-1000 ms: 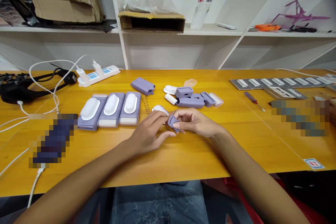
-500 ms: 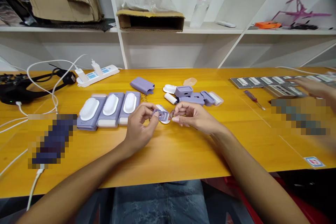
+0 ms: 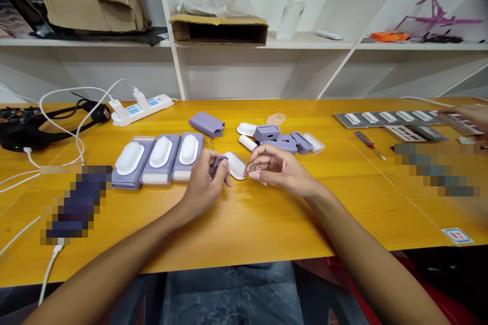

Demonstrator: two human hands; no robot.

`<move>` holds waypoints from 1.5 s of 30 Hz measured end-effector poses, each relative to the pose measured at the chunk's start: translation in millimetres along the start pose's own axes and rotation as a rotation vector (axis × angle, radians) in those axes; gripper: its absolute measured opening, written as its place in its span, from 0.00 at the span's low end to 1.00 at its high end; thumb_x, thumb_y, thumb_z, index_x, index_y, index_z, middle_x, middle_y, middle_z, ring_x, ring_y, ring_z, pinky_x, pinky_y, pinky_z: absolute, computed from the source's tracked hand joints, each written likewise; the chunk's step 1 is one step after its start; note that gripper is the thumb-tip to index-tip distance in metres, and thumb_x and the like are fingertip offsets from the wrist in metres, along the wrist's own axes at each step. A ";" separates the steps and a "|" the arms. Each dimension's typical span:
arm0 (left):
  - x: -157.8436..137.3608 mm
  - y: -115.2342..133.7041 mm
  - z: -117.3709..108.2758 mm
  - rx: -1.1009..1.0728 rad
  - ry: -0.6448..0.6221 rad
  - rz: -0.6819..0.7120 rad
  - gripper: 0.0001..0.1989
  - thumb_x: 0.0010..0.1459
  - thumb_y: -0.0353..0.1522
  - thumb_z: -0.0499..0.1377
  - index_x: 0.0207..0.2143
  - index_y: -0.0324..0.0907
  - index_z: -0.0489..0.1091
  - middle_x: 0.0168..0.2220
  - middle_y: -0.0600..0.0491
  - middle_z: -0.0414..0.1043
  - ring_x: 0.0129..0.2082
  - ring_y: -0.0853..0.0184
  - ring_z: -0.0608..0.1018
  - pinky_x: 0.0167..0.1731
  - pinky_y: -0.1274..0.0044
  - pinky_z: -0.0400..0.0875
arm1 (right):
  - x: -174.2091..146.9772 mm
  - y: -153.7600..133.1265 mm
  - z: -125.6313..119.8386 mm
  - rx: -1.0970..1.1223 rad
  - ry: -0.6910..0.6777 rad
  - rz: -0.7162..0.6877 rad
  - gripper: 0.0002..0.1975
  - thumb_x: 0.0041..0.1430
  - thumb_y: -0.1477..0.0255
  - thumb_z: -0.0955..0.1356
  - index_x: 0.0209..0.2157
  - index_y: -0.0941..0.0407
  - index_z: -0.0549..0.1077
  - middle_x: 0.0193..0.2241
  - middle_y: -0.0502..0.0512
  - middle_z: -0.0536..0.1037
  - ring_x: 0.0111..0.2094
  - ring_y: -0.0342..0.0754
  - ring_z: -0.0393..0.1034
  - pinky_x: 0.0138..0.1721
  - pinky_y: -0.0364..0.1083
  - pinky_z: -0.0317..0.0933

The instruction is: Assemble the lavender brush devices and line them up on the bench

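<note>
My left hand point(image 3: 208, 175) pinches a small purple plastic part point(image 3: 218, 163), mostly hidden by the fingers. Between the fingertips of my right hand point(image 3: 276, 168) is a thin wire coil spring point(image 3: 251, 167). A white oval bristled piece point(image 3: 237, 166) lies on the table between the two hands. Another wire spring point(image 3: 209, 143) rests just beyond my left hand. Left of that hand stand three purple cases with white oval tops, the nearest one point(image 3: 188, 150) close to my knuckles. Beyond my right hand lie loose purple housings point(image 3: 268, 133) and a white cylinder point(image 3: 247, 142).
A purple sleeve point(image 3: 207, 124) lies at the back. A power strip point(image 3: 143, 109), cables and a blurred-out dark device point(image 3: 78, 203) are at left. At right are a screwdriver point(image 3: 369, 144), a grey strip of metal parts point(image 3: 377, 118) and another person's hand point(image 3: 470, 114).
My left hand has turned the purple part and drawn it slightly left, uncovering more of the white piece. My right hand stays nearly in place. The other person's hand has moved right.
</note>
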State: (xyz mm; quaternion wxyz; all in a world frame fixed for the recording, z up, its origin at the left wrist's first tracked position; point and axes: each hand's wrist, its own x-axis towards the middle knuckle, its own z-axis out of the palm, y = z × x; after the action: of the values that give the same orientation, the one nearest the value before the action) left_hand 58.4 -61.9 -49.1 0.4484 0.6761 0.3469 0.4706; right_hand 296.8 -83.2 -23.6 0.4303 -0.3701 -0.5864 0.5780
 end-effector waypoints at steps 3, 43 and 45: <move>0.1 1.2 -1.9 0.076 -0.072 0.042 0.09 0.78 0.36 0.51 0.55 0.45 0.65 0.30 0.59 0.69 0.23 0.71 0.70 0.28 0.77 0.66 | -1.1 0.6 1.7 0.022 -0.020 -0.025 0.20 0.59 0.68 0.81 0.45 0.53 0.70 0.37 0.54 0.85 0.26 0.41 0.68 0.25 0.42 0.58; -4.7 7.4 0.2 0.343 -0.193 0.567 0.05 0.74 0.28 0.59 0.42 0.41 0.74 0.34 0.51 0.76 0.33 0.68 0.76 0.36 0.76 0.69 | -3.5 7.4 14.1 0.170 -0.108 -0.079 0.14 0.64 0.68 0.77 0.47 0.56 0.74 0.35 0.54 0.82 0.23 0.40 0.67 0.22 0.41 0.50; -4.4 7.4 0.4 0.342 -0.191 0.577 0.04 0.74 0.27 0.60 0.42 0.41 0.74 0.34 0.51 0.76 0.34 0.68 0.76 0.37 0.77 0.69 | -3.5 7.7 14.1 0.168 -0.109 -0.079 0.14 0.64 0.68 0.77 0.46 0.56 0.74 0.36 0.54 0.82 0.23 0.40 0.67 0.22 0.41 0.50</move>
State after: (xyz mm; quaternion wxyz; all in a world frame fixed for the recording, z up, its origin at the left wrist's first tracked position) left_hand 57.8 -68.6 -43.7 0.2076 0.8526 0.1720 0.4477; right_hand 284.4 -91.1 -31.0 0.4497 -0.2776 -0.5725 0.6268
